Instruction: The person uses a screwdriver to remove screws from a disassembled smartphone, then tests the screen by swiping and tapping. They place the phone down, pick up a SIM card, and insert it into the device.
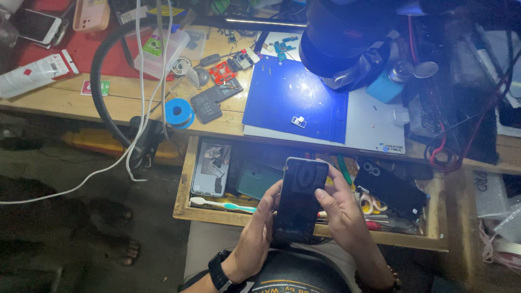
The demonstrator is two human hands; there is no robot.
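The dark phone [300, 198] is held up in both hands, over the open wooden drawer [187, 179]. Its long side runs up and down in the view, and its top end leans a little to the right, away from the person. The flat dark side faces up at the camera.

The left hand [256, 230] is curled around the phone's left edge and lower part, with the fingers tucked along the side. A black watch [218, 271] sits on that wrist. The right hand [342, 211] holds the phone's right edge, and its thumb rests on the flat face near the middle. Both hands are closed on the phone.

Just under the phone, inside the drawer, lies a green phone case [256, 179]. Left of the phone lies an opened phone body [211, 167] with its insides showing. A white toothbrush [222, 204] with a blue-green handle lies along the drawer's front edge, next to the left hand. Right of the phone is a black phone back [389, 189] with camera holes, and small scissors [368, 203] lie close to the right hand.

Above the phone, on the wooden table, a blue mat [287, 97] lies flat with a small metal part [298, 121] on it. A big black microscope [347, 38] hangs over the mat. Further left of the phone are a blue tape roll [178, 113], a red circuit board [222, 72] and white cables [142, 81] that hang down off the table. Nothing lies between the phone and the camera.
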